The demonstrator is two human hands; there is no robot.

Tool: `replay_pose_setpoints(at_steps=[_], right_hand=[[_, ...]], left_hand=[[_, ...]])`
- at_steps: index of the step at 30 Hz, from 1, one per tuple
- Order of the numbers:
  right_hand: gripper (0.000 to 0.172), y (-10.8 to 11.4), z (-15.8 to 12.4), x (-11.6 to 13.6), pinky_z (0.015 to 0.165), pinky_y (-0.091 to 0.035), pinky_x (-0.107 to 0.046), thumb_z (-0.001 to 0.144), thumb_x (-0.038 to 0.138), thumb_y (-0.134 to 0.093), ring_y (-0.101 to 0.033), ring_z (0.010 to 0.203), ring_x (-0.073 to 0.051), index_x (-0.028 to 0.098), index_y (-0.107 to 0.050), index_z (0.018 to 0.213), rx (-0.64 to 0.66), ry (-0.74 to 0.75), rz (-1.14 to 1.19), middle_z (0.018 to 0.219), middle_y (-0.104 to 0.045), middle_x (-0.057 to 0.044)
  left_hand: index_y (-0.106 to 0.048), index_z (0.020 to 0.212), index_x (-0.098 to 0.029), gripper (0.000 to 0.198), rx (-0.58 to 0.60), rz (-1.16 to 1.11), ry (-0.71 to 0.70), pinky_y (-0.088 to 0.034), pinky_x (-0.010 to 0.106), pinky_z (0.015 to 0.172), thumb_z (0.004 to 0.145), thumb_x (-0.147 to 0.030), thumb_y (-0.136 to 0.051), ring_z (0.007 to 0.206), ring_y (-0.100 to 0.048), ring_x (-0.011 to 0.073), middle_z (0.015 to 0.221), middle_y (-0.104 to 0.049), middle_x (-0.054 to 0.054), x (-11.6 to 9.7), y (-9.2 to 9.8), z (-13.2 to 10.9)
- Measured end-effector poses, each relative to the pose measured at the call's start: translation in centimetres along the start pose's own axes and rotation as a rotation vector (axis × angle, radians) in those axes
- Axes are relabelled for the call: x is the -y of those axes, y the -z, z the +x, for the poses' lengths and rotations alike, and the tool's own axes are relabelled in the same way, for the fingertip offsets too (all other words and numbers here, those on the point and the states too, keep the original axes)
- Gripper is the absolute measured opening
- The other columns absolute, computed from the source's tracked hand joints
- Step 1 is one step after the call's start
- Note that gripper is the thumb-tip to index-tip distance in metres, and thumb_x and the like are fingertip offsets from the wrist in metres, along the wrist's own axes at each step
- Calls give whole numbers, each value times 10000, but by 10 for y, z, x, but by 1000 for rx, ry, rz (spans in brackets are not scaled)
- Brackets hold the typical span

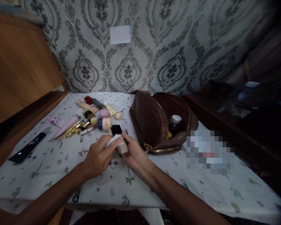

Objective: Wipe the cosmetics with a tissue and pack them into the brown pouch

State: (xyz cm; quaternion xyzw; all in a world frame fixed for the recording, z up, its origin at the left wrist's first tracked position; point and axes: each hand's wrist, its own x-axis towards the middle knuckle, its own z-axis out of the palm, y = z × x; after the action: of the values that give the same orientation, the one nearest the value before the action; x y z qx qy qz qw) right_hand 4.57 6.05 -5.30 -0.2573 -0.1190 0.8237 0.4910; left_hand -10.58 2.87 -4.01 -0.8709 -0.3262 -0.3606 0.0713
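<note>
My right hand (135, 153) is closed round a foundation bottle (123, 147), a clear-sided bottle of beige liquid with a square black cap, tilted over the table. Pinched in my left hand (98, 155) is a folded white wipe (112, 140), which lies against the bottle's side. Just beyond the hands sits a jar with a navy lid (100, 124) and a beige body, among several cosmetics. To the right, a brown toiletry bag (146, 120) stands unzipped, with a white-lidded jar (175, 119) and something yellow (169, 134) inside.
Tubes, lipsticks and small jars lie in a group at the back left, including a pink tube (66, 127). A black tube-like item (28, 147) lies near the left edge. A pixelated package (208, 151) is right of the bag. The patterned tablecloth (93, 192) ends in front of me.
</note>
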Motion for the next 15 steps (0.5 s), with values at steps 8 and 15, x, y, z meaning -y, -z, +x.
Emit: replay_pose_setpoints(at_steps=[8, 15], right_hand=[[150, 0, 2, 5, 514, -483, -219, 815, 252, -721, -599, 522, -126, 157, -650, 723, -58, -32, 31, 604, -674, -3], [194, -11, -10, 0, 454, -420, -196, 777, 317, -787, -596, 539, -106, 150, -689, 794, -21, -71, -7, 618, -678, 23]], left_hand=[[-440, 1414, -188, 481, 32, 52, -181, -543, 308, 798, 945, -95, -394, 973, -607, 212, 1059, -626, 100, -16, -3, -3], [-451, 1440, -199, 486, -65, 109, 83, -523, 301, 752, 963, -133, -387, 935, -597, 213, 1054, -579, 108, 11, 0, 4]])
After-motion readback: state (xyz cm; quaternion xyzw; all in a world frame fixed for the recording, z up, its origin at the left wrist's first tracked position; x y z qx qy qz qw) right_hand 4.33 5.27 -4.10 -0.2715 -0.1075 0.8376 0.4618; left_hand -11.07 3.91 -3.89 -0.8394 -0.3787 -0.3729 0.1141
